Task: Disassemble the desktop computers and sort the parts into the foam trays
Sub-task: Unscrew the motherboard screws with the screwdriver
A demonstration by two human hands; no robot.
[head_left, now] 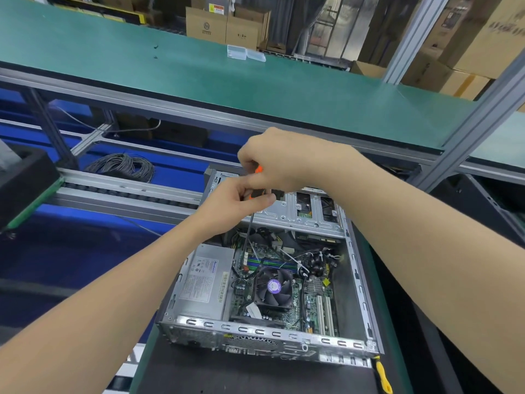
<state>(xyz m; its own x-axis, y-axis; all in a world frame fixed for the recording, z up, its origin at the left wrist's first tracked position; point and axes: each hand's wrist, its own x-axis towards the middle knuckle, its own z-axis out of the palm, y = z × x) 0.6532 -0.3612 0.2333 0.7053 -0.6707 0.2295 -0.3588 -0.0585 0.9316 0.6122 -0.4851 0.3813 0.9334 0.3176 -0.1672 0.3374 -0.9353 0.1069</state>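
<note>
**2 hands on 1 screwdriver above the open computer**

Head view. The computer lies open on its side on a dark mat in front of the person. The right hand is closed around the top of the screwdriver handle. The left hand pinches the handle lower, near the shaft. The shaft goes down into the case between the power supply and the fan; the tip is too small to see. I judge that the step is to loosen a screw. It is better to hold the shaft straight, press from above, and avoid the loose cables.

Behind the case are a roller track and a coil of cable. A green shelf carries 2 clear boxes, with cardboard boxes behind. A black foam block sits at the left.
</note>
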